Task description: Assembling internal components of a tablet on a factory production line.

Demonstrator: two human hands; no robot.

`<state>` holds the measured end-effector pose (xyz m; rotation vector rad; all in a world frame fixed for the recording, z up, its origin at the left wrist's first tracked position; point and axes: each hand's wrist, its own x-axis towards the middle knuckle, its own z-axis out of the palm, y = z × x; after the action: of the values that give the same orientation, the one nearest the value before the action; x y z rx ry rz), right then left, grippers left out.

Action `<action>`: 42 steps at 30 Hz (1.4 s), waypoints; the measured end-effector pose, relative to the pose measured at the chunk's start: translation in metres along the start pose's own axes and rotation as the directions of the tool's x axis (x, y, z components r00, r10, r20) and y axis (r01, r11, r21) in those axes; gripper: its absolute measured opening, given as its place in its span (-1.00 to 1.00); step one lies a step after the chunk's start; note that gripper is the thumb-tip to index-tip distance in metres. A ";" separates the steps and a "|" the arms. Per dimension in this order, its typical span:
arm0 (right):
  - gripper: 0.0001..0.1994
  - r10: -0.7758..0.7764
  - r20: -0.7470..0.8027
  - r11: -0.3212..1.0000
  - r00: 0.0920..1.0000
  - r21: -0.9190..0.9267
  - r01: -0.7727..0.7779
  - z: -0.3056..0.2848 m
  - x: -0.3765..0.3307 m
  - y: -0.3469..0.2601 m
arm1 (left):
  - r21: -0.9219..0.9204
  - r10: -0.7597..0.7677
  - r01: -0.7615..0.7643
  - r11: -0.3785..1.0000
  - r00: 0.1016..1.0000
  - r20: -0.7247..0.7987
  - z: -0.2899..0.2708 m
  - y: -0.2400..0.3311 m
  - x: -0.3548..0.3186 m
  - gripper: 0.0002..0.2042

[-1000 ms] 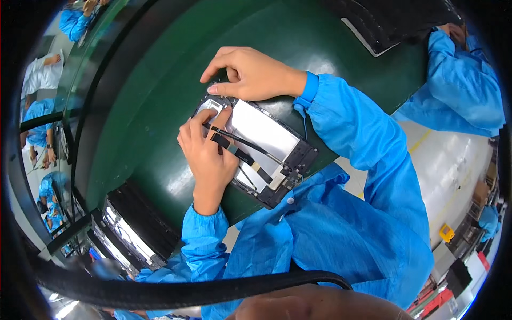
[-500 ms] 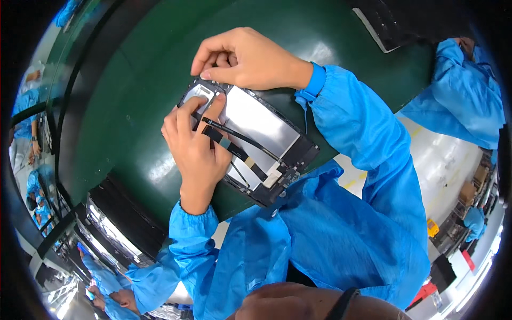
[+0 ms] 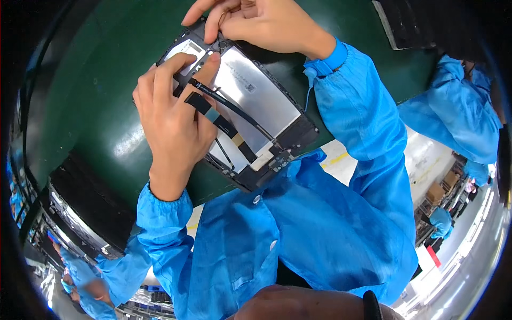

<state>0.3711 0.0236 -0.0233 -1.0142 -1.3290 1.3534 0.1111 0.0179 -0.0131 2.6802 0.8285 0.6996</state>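
Observation:
An opened tablet (image 3: 261, 90) lies tilted in front of me, its silver inner plate and black frame facing up. My left hand (image 3: 170, 106) grips its left side, with the thumb on the inner face. A wide black ribbon cable (image 3: 220, 120) with coloured bands and a slimmer black cable (image 3: 240, 113) run across the plate toward a small circuit board (image 3: 280, 159) at the near end. Over the far edge, my right hand (image 3: 266, 24) has its fingers bent and closed against the frame's far corner. Whatever sits between those fingertips is too small to make out.
The green table (image 3: 114, 80) extends around the tablet. Stacked dark panels (image 3: 88, 202) stand at the left, and a black flat piece (image 3: 410, 24) lies at the far right. A co-worker's blue sleeve (image 3: 448, 112) shows on the right; another person (image 3: 101, 282) is at lower left.
My right hand's fingers have come in onto the tablet's far corner. Tablet and both hands now appear higher and further left as the view shifted. My left hand keeps its grip.

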 end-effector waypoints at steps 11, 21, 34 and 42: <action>-0.65 0.018 0.033 0.998 0.999 0.051 -0.020 -0.003 -0.003 -0.018 | 0.014 0.006 -0.006 1.000 1.000 -0.010 0.002 0.002 -0.002 -0.39; -0.75 -0.254 -0.129 0.923 0.959 -0.327 0.200 0.018 0.007 0.016 | 0.013 0.011 -0.010 1.000 0.999 -0.033 0.004 0.002 -0.001 -0.48; -0.87 -0.114 -0.027 0.970 0.993 -0.220 0.105 0.021 0.017 0.005 | 0.025 -0.031 0.032 0.999 0.999 -0.028 0.003 0.004 0.002 -0.46; -0.89 -0.115 -0.030 0.974 0.993 -0.200 0.107 0.021 0.019 0.007 | 0.098 -0.014 0.015 0.995 1.000 -0.018 -0.001 0.009 0.007 -0.47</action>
<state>0.3458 0.0377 -0.0279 -1.0777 -1.4886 1.1272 0.1199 0.0145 -0.0068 2.7554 0.9085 0.6970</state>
